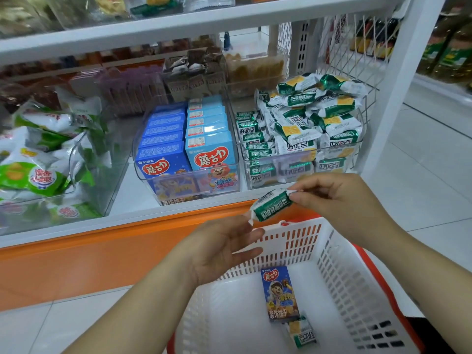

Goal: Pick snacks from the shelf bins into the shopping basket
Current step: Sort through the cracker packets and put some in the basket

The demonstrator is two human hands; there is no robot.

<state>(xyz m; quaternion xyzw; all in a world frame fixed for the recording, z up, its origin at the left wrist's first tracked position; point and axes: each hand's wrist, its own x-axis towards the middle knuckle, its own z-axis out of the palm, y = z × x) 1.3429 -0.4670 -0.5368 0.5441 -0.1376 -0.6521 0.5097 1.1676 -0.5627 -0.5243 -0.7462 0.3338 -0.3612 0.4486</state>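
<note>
A person stands at a snack shelf (pixel 143 213) with a white shopping basket (pixel 342 272) below their hands. The right hand (pixel 339 200) pinches one crimped end of a small snack packet (pixel 272 204), its grip clamped on the wrapper between thumb and fingertips. The left hand (pixel 224 246) is open with straight fingers. It sits just beside the packet's lower end, and whether it touches is not clear. The packet hangs tilted in the air over the basket's far rim, in front of the clear bin (pixel 265 159) of matching packets.

To finish this step well, the right hand likely needs to bring the packet toward the person until it is over the open middle of the basket. It should then lower the packet and let go close to the floor, not at the rim, where it could slide off outside. The left hand could steady the loose end or move aside.

The packet is a short pillow-shaped pack, dark green with white lettering and white crimped ends. It looks light and a little puffy. In the basket already lie a dark blue biscuit box (pixel 279 293) and, touching its lower corner, a second green packet (pixel 304 333).
</note>
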